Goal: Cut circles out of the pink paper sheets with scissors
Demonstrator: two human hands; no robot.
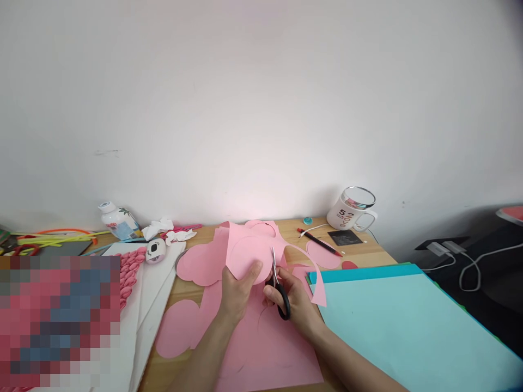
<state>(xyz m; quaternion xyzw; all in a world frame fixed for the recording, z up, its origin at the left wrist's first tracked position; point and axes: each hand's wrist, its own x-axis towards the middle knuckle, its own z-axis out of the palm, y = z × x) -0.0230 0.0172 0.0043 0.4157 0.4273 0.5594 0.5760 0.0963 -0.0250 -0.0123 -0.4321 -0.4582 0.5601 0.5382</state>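
My left hand (pixel 237 291) grips a sheet of pink paper (pixel 245 253), thumb on top, holding it up off the wooden table (pixel 370 253). My right hand (pixel 296 305) is closed round black-handled scissors (pixel 280 288), whose blades point up into the pink paper's edge beside a rounded outline. A curled pink strip (pixel 316 280) hangs off to the right of the blades. More pink sheets and cut round pieces (pixel 180 326) lie under and left of my hands.
Teal paper sheets (pixel 404 326) lie at the right. A glass-topped mug (pixel 353 209), a red-and-black pencil (pixel 321 242) and a dark card stand at the back. A bottle (pixel 118 220), crumpled tissue, white boards (pixel 157 288) and coloured pipe cleaners (pixel 53 237) lie left. Cables run at the far right.
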